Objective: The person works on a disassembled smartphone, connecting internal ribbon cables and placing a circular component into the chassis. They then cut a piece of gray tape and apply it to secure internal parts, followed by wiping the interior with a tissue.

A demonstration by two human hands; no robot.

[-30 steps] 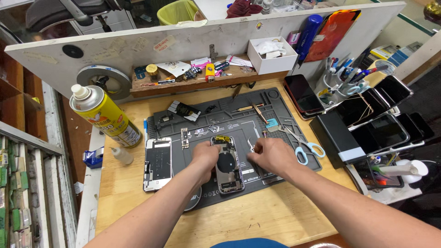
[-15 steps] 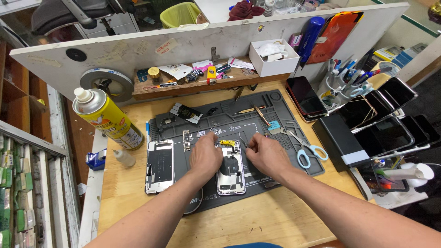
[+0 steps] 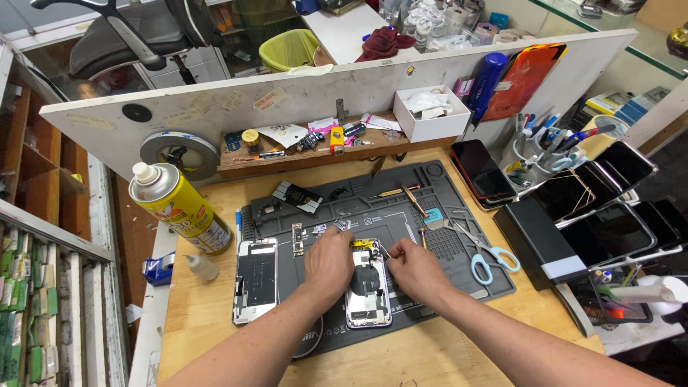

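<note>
Both hands rest on the opened phone [image 3: 368, 287] lying on the grey mat [image 3: 459, 215]: left hand [image 3: 330, 261] clamped along its edge, right hand [image 3: 414, 269] pinched shut on thin tweezers [image 3: 385, 250]. A yellow spray can [image 3: 180, 208] with a red label stands at the left, and a white box [image 3: 431, 113] sits on the shelf.

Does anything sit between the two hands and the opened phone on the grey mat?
Nothing visible. The left hand rests on the opened silver phone body at its left edge, and the right hand touches its upper right corner with a thin tool.

Both forearms bare to frame edge, no sleeves visible. Left hand [image 3: 328, 264] and right hand [image 3: 416, 270]: no gloves, rings, watch or wristbands seen.
</note>
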